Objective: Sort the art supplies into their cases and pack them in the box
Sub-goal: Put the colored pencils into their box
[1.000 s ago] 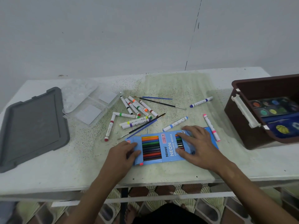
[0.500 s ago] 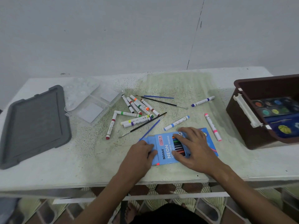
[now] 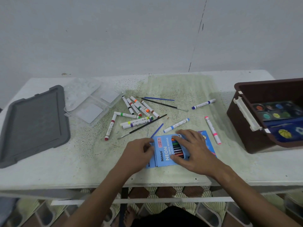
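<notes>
A blue pencil case (image 3: pixel 164 153) marked NEON lies near the table's front edge, its window showing coloured pencils (image 3: pixel 177 149). My left hand (image 3: pixel 139 153) pinches the case's left end. My right hand (image 3: pixel 195 149) lies over the right part, fingers spread and curled round the case. Loose markers (image 3: pixel 139 110) and thin paintbrushes (image 3: pixel 162 104) are scattered behind the case. A brown box (image 3: pixel 242 118) stands at the right with a watercolour palette (image 3: pixel 275 110) and a dark blue pack (image 3: pixel 285 131) inside.
A grey lid (image 3: pixel 32 123) lies at the left. Clear plastic cases (image 3: pixel 91 104) sit beside it. A pink marker (image 3: pixel 213 130) and blue markers (image 3: pixel 203 104) lie between the pencil case and the box. The table edge (image 3: pixel 147 184) is close below my hands.
My left hand has pushed the inner tray of pencils rightward into the blue sleeve, so the case is now much shorter. My right hand stayed on the sleeve.
</notes>
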